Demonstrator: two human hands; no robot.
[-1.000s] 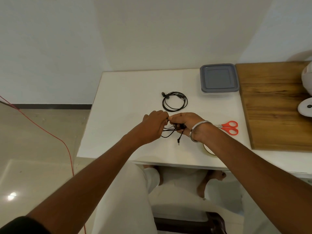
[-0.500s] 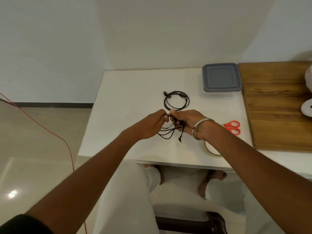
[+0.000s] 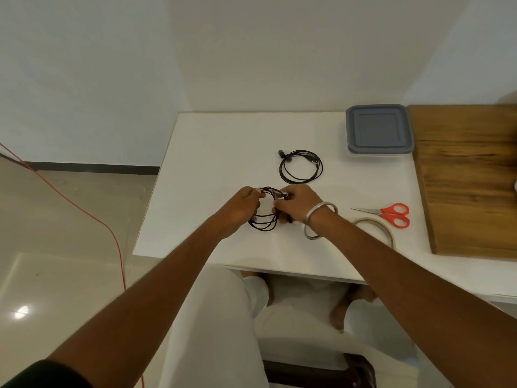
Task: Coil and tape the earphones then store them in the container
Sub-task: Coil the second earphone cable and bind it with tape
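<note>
A loose coil of black earphones (image 3: 264,223) hangs between my two hands just above the white table (image 3: 212,152). My left hand (image 3: 242,206) pinches the coil's left side, and my right hand (image 3: 299,204) pinches its right side where the strands bunch. A second black earphone coil (image 3: 300,166) lies flat on the table just behind my hands. The container (image 3: 379,133), a clear box under a grey lid, stands shut at the back right. A roll of clear tape (image 3: 376,228) lies beside my right wrist.
Red-handled scissors (image 3: 390,214) lie right of my right hand, behind the tape. A wooden board (image 3: 470,177) covers the table's right part. A red cable (image 3: 84,208) runs across the floor at the left. My knees are under the table's front edge.
My hands have drawn slightly apart and the earphone strands between them now form a rounder, wider loop. The dangling plug end is no longer hanging below my right hand.
</note>
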